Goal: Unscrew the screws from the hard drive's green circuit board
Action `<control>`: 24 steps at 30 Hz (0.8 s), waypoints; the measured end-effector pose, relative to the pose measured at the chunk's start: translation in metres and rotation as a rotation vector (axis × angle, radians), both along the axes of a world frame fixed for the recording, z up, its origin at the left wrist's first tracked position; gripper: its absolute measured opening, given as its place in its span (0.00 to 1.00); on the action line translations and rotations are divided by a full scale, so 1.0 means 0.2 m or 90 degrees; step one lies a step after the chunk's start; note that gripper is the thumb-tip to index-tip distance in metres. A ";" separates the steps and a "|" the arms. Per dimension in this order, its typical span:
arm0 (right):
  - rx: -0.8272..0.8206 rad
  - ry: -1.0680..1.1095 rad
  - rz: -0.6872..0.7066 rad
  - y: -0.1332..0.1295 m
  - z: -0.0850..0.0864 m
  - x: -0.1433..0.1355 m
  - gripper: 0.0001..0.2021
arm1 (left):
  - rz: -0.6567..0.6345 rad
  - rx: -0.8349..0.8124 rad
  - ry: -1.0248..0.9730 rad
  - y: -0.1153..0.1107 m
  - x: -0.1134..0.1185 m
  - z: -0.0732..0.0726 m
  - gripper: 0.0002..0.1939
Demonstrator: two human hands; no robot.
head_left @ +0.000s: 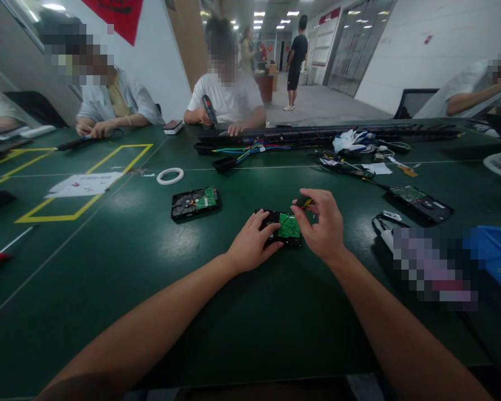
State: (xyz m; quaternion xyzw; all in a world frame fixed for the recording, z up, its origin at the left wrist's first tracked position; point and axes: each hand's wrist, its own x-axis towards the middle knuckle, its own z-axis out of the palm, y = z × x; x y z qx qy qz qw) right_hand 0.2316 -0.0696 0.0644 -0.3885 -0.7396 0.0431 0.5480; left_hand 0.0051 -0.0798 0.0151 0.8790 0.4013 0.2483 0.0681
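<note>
A hard drive (289, 226) with a green circuit board lies on the table in front of me. My left hand (253, 240) holds it against the tabletop, fingers across its left part and thumb along the near edge. Over the drive's right end, my right hand (323, 223) grips a screwdriver (303, 201) by its black-and-yellow handle. The shaft slants down-left toward the drive; whether its tip sits in a screw is too small to tell. A second hard drive (195, 203) lies to the left, and another hard drive (420, 203) to the right.
A white tape roll (170, 176) and a paper sheet (86, 185) lie left. A red-handled screwdriver (0, 260) is at the left edge. Cables (250, 149) and white gloves (353, 142) lie farther back. A blue bin (499, 256) stands right. Co-workers sit across the table.
</note>
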 end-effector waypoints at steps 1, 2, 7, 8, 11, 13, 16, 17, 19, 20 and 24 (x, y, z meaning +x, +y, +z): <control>-0.006 0.006 0.000 0.00 -0.01 0.00 0.23 | 0.000 -0.002 -0.002 0.00 0.00 0.00 0.25; -0.013 0.014 0.003 0.01 -0.01 0.00 0.23 | 0.000 -0.005 -0.005 0.00 0.00 0.00 0.25; -0.048 0.048 0.044 0.02 -0.04 0.00 0.22 | 0.004 -0.010 -0.005 0.00 0.00 0.00 0.25; -0.054 0.051 0.052 0.02 -0.05 0.00 0.22 | 0.006 -0.009 -0.003 0.00 0.00 0.00 0.25; -0.059 0.063 0.072 0.02 -0.05 0.00 0.22 | 0.007 -0.004 0.001 0.00 0.00 0.00 0.25; -0.054 0.070 0.079 0.01 -0.05 0.00 0.22 | 0.009 -0.001 0.003 -0.01 0.00 0.00 0.25; -0.050 0.066 0.078 0.01 -0.04 -0.01 0.24 | 0.010 0.002 0.011 -0.01 0.00 0.01 0.25; -0.052 0.061 0.077 0.01 -0.04 -0.01 0.26 | 0.010 0.002 0.013 -0.01 0.00 0.01 0.25; -0.059 0.056 0.075 0.01 -0.04 -0.01 0.29 | 0.007 0.002 0.016 0.00 0.00 0.00 0.25; -0.062 0.055 0.073 0.01 -0.04 -0.01 0.30 | 0.007 0.001 0.016 0.00 0.00 0.00 0.25; -0.039 0.028 0.025 0.00 -0.02 0.00 0.29 | 0.005 -0.002 0.011 0.00 0.00 0.00 0.25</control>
